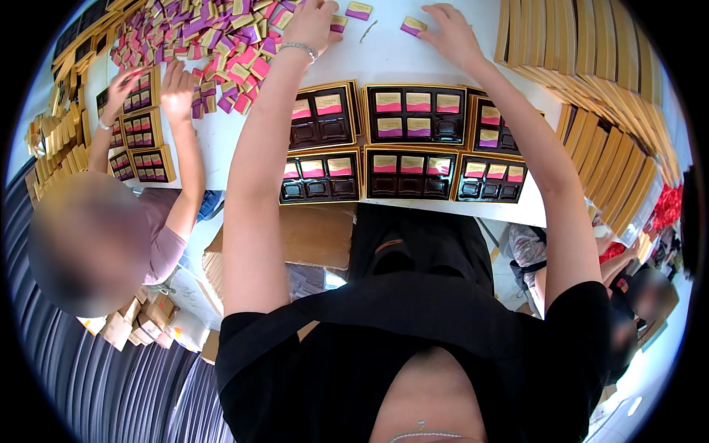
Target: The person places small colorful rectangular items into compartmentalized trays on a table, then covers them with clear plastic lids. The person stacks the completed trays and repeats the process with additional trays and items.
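Note:
My left hand, a bracelet on its wrist, is at the far edge of view with its fingers curled about a small gold-and-purple wrapped square. The fingertips are partly cut off. My right hand has thumb and fingers apart, the thumb beside another gold-and-purple square on the white table. A third square lies between the hands. Nearer me stand gold-edged boxes with dark six-compartment trays. The far middle box has one bare compartment; the near middle box has its back row filled with pink squares.
A heap of pink and purple squares spreads at the far left. Beside it a co-worker's hands are over similar boxes. Rows of gold-edged boxes stand on the right. A cardboard carton is below the table edge.

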The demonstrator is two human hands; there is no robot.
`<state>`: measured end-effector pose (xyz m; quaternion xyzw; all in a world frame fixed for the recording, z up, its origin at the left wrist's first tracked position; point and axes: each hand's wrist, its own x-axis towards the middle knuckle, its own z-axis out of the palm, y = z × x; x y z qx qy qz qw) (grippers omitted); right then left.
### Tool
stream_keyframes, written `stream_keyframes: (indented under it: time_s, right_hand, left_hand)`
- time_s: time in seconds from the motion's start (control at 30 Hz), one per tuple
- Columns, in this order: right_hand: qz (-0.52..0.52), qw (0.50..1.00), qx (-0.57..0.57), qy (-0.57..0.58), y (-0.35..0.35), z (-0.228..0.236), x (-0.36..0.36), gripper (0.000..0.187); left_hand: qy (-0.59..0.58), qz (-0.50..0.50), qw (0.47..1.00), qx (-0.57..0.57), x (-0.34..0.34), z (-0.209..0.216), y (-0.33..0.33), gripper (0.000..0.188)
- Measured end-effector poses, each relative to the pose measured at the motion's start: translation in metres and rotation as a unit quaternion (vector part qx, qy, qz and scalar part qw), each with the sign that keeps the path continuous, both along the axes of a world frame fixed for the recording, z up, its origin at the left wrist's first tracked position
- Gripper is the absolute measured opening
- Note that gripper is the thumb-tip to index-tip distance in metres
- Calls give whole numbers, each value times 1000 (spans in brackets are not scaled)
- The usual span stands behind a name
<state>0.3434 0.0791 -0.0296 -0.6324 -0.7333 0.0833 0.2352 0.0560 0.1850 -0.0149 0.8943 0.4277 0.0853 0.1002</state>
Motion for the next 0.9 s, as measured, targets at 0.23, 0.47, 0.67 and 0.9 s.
stream_keyframes:
  time_s: [0.23, 0.47, 0.67, 0.9]
  right_hand:
    - [35, 999, -2, 34, -7, 9, -13, 38]
    - [197, 979, 37, 32, -132, 105, -27, 30]
    - [160, 986, -26, -26, -188, 98, -2, 38]
    - [137, 980, -49, -139, -201, 90, -26, 47]
  left_hand:
    - [28, -48, 997, -60, -9, 21, -1, 36]
    - [-147, -132, 975, -102, -23, 110, -155, 29]
    - [-156, 79, 984, -25, -63, 97, -187, 35]
    - [-210, 111, 965, -114, -88, 70, -202, 33]
